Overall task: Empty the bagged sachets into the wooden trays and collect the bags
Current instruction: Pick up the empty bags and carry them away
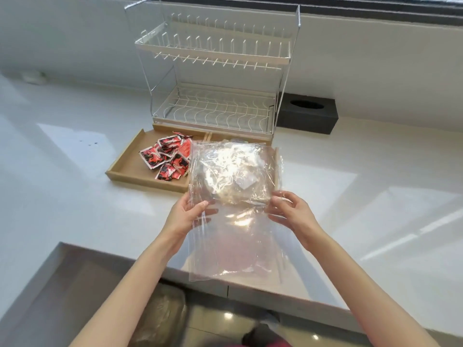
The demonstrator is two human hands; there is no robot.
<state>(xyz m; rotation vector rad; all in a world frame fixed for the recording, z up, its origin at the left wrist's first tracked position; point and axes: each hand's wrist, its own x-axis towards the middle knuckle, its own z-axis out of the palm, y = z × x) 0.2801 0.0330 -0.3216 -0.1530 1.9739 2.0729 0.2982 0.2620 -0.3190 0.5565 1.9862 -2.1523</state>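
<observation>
I hold several clear plastic bags [233, 221] stacked together above the white counter, near its front edge. My left hand [186, 216] pinches the stack's left side and my right hand [292, 216] grips its right side. The bags look empty and crinkled. Behind them a left wooden tray [125, 166] holds a heap of red-and-black sachets [167, 159]. A second wooden tray [271, 141] to its right is almost wholly hidden behind the bags; its contents cannot be made out.
A white two-tier wire dish rack [215, 78] stands behind the trays. A black tissue box [309, 113] sits to its right against the wall. The counter's front edge [150, 259] runs below my hands, with the floor beneath.
</observation>
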